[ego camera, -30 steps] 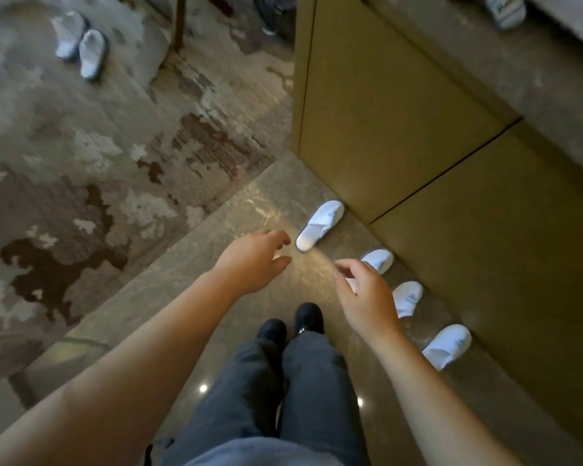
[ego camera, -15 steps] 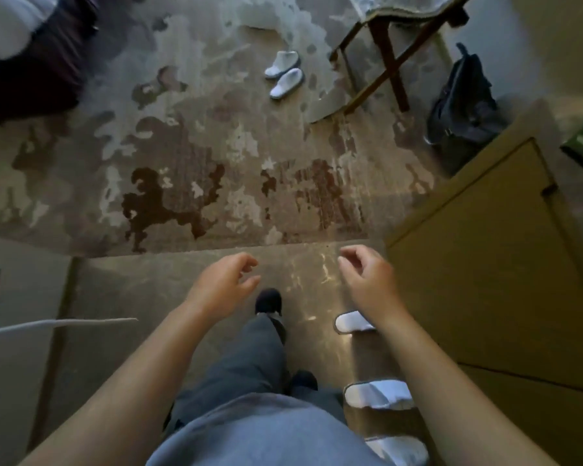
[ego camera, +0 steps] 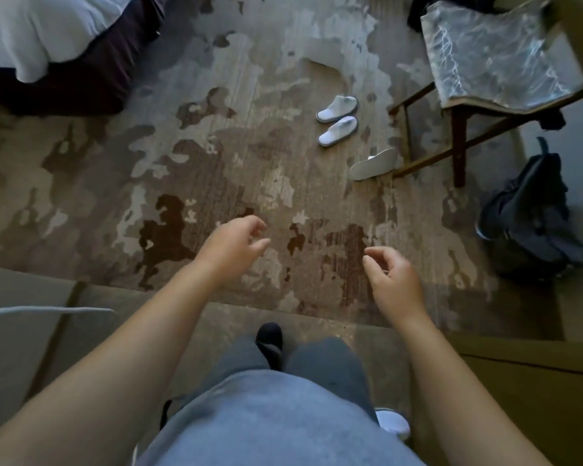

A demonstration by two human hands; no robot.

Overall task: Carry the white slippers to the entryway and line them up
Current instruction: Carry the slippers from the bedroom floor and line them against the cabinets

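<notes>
Hands: left hand [ego camera: 232,244] and right hand [ego camera: 391,278] loosely curled, empty, apart.
Slippers: white pair [ego camera: 337,120] just left of the chair [ego camera: 458,129]; overturned slipper [ego camera: 373,164] at its leg.
Advice: probably fetch the pair together, one per hand.

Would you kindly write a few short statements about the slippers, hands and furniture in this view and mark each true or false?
1. Both the left hand and the right hand are empty. True.
2. A pair of white fabric slippers lies side by side on the patterned carpet. True.
3. The third white slipper sits upright on the wooden chair with the plastic-covered seat. False: it lies overturned, sole up, on the carpet by the chair's legs.
4. The dark backpack rests on the bed. False: it is on the floor, right of the chair.
</notes>
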